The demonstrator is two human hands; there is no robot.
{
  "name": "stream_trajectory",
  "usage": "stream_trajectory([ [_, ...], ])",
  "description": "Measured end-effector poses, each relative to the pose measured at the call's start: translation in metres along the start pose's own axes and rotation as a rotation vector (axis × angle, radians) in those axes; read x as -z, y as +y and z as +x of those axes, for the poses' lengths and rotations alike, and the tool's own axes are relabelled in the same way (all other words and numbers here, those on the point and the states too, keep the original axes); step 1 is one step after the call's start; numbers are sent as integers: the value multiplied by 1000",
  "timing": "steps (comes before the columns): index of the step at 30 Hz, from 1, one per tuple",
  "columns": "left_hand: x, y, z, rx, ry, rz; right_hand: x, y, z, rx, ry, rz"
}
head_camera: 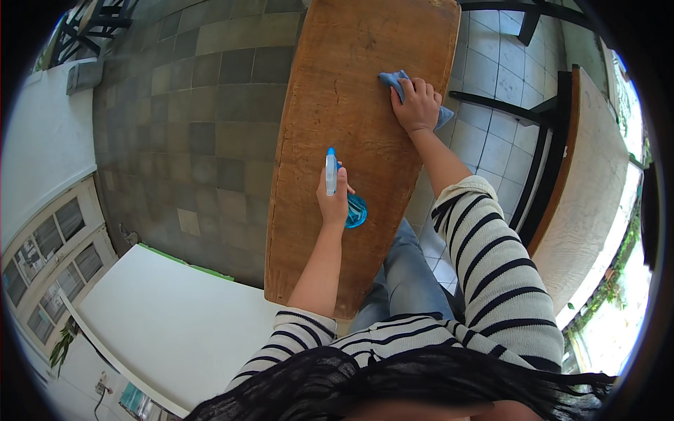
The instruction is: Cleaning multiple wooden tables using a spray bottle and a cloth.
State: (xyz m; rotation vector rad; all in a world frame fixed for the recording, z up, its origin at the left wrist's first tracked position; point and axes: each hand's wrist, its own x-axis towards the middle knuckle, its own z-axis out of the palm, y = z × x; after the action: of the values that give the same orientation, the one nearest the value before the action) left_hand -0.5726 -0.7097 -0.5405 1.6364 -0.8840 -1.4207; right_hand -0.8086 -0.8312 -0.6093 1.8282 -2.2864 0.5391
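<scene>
My left hand (333,202) grips a spray bottle by its neck, above the near part of a long wooden table (337,116). The spray bottle (357,211) has a clear blue body and a white trigger head with a blue nozzle that points away from me. Farther along, near the table's right edge, my right hand (418,108) presses on a folded blue cloth (392,80). One end of the cloth sticks out ahead of the fingers and another shows by the wrist. My palm hides its middle. The tabletop is worn, with dark marks and scratches.
At the right stands a second wooden tabletop (584,173) on a black frame, with a black bar (495,105) reaching toward my table. A white surface (184,316) lies at the lower left, near a paned window frame (58,252). Dark tiles (210,131) cover the floor on the left.
</scene>
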Motion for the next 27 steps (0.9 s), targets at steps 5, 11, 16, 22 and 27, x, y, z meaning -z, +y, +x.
stream_trajectory([
  [5,8,-4,-12,55,57,-34,0,1,0,-5,0,-6],
  [11,17,-3,-3,34,79,-57,6,1,2,-25,-35,-12],
  [16,-4,14,8,5,-176,27,3,1,1,-5,-11,42],
  [22,0,3,-3,-464,-310,209,4,3,1,-10,-39,32],
  [27,10,-23,-3,-756,-231,173,5,0,3,-6,-52,39],
])
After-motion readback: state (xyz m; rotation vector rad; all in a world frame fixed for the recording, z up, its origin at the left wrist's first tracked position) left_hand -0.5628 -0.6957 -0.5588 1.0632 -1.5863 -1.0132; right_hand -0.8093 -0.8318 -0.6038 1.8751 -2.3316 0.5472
